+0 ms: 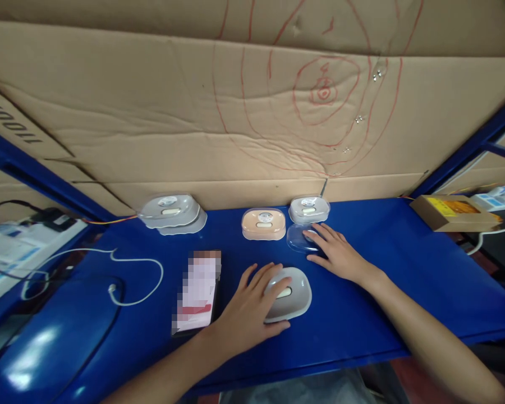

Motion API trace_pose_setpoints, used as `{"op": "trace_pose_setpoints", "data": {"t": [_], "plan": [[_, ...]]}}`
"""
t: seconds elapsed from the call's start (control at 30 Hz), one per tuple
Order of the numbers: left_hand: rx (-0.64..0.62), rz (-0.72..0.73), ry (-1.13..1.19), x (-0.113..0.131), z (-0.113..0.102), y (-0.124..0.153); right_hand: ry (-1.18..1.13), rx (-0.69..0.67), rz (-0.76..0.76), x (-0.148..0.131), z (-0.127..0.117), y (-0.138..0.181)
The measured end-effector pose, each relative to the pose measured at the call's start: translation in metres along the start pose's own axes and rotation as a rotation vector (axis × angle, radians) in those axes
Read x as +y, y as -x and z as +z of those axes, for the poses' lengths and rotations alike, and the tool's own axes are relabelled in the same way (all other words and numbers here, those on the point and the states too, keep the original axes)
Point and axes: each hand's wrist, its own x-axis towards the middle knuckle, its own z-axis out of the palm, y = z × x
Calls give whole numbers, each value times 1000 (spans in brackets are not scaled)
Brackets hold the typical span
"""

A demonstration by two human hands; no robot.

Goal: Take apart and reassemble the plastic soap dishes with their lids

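Observation:
My left hand (256, 306) is curved around the left side of a grey oval dish (297, 306), its thumb at the near edge and its index finger over the top. A short white oblong piece (284, 292) sits in the middle of that dish. Farther right, my right hand (334, 252) has its fingers stretched out over a clear plastic lid (297, 238) that lies on the blue table. Its fingertips seem to touch the lid's right part. Just behind stands a grey covered dish (308, 210), with a peach one (263, 224) to its left.
Stacked grey dishes (172, 213) stand at the back left. A phone (197, 292) with a lit screen lies left of my left hand, and a white cable (160, 280) loops beyond it. Cardboard (151, 112) walls the back. An open carton (450, 213) sits at the right edge.

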Motion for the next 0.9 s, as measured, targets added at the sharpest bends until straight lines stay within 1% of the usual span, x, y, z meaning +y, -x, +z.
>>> {"op": "trace_pose_setpoints", "data": {"t": [0.1,0.17,0.23,0.3,0.4,0.53,0.7,0.9], "plan": [[78,-80,-29,-3,4,-1,-99,-4,-46,-8,-4,-1],[124,-120,-47,-5,7,-1,-236,20,-76,-19,-11,-1],[158,-133,-67,-5,10,-1,-399,33,-121,-32,-19,1],[189,-138,-88,-5,12,-1,-489,15,-181,-44,-24,4],[201,-135,-88,-5,12,-1,-459,-17,-252,-60,-27,12],[182,-137,-29,-8,8,-3,-329,-13,-278,-71,-25,20],[177,-184,67,-11,6,-2,-302,-39,-323,-72,-18,19],[156,-241,119,-6,8,0,-292,-33,-339,-72,-8,17]]}}
